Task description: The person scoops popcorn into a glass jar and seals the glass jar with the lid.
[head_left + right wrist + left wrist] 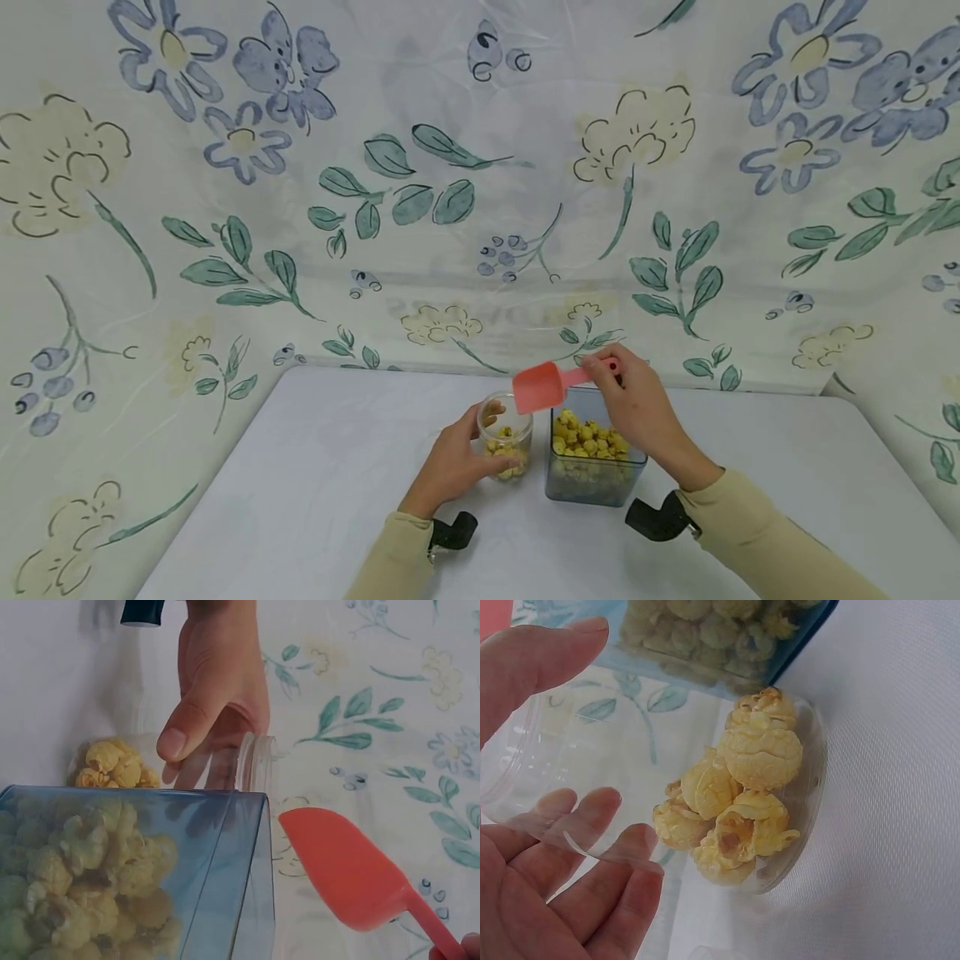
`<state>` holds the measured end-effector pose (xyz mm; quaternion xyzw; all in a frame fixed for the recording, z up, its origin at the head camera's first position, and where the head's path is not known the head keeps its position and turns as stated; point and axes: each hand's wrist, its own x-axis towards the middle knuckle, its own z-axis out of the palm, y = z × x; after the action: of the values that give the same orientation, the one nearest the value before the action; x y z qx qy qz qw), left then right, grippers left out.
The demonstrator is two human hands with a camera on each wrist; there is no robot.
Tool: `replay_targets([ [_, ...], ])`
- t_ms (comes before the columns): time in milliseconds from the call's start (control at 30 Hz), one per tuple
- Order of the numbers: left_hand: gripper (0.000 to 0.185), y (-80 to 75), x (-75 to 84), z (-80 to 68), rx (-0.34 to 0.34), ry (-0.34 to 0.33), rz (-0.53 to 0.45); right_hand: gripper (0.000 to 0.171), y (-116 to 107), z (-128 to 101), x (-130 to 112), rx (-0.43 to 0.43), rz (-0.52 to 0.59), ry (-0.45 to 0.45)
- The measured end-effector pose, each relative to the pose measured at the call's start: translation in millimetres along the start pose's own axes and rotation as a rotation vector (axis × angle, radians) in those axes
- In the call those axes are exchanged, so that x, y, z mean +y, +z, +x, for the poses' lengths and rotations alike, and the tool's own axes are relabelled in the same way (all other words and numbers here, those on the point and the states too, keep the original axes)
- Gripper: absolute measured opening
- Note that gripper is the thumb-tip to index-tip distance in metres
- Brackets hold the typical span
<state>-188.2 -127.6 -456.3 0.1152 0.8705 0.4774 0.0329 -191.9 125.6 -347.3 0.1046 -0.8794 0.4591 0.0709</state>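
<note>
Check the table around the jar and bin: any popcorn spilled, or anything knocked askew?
Nothing stands out. The left hand holds the small clear jar upright beside the blue bin; the popcorn sits inside both. The right hand holds the red scoop above them. No pieces show on the table.

I was working in a staged tabletop set rather than a real kitchen: a white table (pixel 300 500) lay under my hands, and floral sheeting (pixel 450 208) draped beyond them and to both sides.

Bare table (pixel 315 492) all around jar (pixel 506 442), bin (pixel 596 471).
</note>
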Motion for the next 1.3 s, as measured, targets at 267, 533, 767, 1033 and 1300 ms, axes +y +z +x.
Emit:
replay_targets([
  [267,0.083,1.0,-1.1,-0.1,0.001,0.023,-0.038,0.031,-11.8,-4.1,4.1,0.017,0.006,0.002],
  [533,0.083,0.7,-1.1,0.8,0.009,0.009,-0.030,0.032,-22.7,-5.9,7.8,0.030,-0.004,0.003],
  [767,0.083,0.7,-0.5,0.5,0.008,-0.006,-0.018,0.033,-30.3,-9.9,13.1,0.045,-0.028,-0.004],
  [1033,0.080,4.2,-1.5,1.8,0.000,0.012,-0.037,0.033,-37.6,-14.4,19.3,0.057,-0.030,-0.009],
  [1300,0.081,3.2,-5.1,0.3,0.014,0.009,-0.028,0.035,-40.7,-16.3,23.6,0.069,-0.054,0.019],
])
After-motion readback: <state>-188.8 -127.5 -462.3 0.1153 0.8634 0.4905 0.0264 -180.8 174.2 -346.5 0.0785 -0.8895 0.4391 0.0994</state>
